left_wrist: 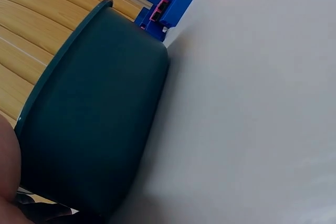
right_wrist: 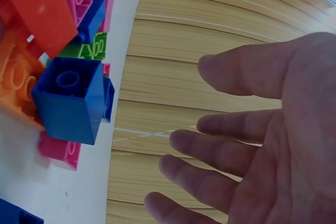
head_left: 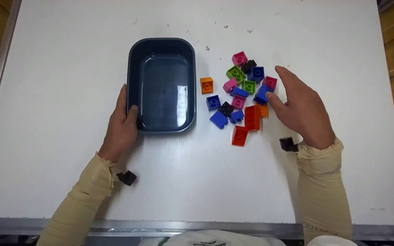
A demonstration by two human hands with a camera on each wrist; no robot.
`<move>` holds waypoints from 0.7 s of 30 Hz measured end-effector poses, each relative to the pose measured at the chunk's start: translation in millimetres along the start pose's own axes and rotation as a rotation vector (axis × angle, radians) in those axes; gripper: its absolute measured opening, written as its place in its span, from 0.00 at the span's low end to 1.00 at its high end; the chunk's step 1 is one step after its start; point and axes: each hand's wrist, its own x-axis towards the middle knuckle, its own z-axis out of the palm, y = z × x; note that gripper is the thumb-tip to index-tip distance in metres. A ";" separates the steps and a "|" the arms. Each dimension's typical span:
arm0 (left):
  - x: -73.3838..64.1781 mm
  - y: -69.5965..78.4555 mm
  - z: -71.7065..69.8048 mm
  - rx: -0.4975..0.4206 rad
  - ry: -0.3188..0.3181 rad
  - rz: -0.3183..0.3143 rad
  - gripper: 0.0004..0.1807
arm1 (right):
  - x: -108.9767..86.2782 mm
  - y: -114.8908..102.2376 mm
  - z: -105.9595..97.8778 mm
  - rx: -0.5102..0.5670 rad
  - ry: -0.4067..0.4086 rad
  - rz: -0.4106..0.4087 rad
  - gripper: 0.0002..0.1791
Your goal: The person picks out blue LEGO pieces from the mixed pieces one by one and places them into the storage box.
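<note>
My left hand (head_left: 119, 128) grips the left side of a dark blue plastic bin (head_left: 162, 90), its thumb over the rim. The bin's outer wall (left_wrist: 94, 114) fills much of the left wrist view. To the bin's right lies a loose group of toy building blocks, among them a blue block (head_left: 262, 94), a red block (head_left: 252, 118) and a green block (head_left: 236, 74). My right hand (head_left: 303, 106) is spread at the group's right edge, the thumb overlapping that blue block in the head view. Its fingers (right_wrist: 210, 153) hold nothing in the right wrist view.
An orange block (head_left: 207, 85) sits apart, between bin and group. A red block (head_left: 239, 136) lies nearest the person. A black device (head_left: 288, 144) is at the right wrist, another black device (head_left: 127, 177) at the left. The white table (head_left: 190, 177) has a metal front edge (head_left: 197, 225).
</note>
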 end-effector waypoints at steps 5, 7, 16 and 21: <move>2.7 1.0 -0.3 0.019 -0.006 -0.014 0.35 | 0.9 -0.2 3.3 -0.041 -0.008 0.023 0.38; 3.2 1.8 -1.3 0.026 -0.005 -0.020 0.35 | 3.3 -1.4 5.8 -0.060 -0.009 0.031 0.37; 5.2 -0.2 -1.2 -0.002 -0.011 -0.034 0.35 | 16.6 4.8 19.7 -0.075 -0.048 0.065 0.35; 4.4 -5.3 -0.6 -0.038 -0.020 -0.048 0.34 | 18.8 7.7 22.9 -0.083 -0.073 0.082 0.33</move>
